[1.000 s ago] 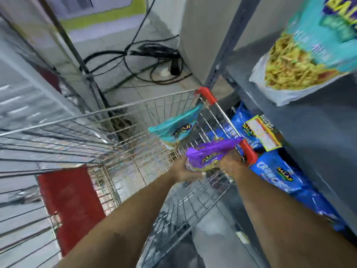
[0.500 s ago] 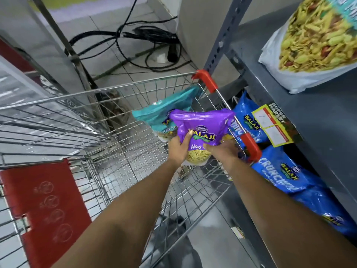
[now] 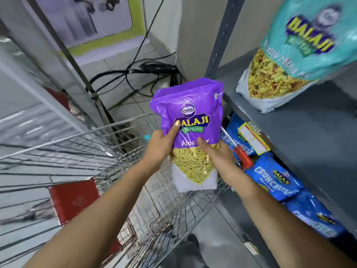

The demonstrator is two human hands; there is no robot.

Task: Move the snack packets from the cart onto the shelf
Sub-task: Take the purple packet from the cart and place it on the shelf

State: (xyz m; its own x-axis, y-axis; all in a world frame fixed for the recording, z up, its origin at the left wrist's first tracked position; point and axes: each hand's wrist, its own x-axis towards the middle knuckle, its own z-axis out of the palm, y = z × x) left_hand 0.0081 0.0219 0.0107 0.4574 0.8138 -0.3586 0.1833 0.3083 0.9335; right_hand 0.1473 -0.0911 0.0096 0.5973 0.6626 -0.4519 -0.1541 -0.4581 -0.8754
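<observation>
The glossy purple snack packet (image 3: 190, 120), pinched in both hands' grip, reads "BALAJI", "WAFERS" and "Aloo", partly covered by thumbs. Up and right of the grip, the teal plastic packet (image 3: 301, 45) reads "BALAJI". Lower right, a blue foil packet (image 3: 274, 178) reads "CRUNCH" and "BALAJI".

Down on the tiled floor (image 3: 123, 60) ahead of me, black cables (image 3: 139, 74) lie tangled by the foot of the wall. A poster with a yellow-green border (image 3: 92, 22) leans at the far left corner. A yellow and white price tag (image 3: 253, 138) hangs off an edge to my right.
</observation>
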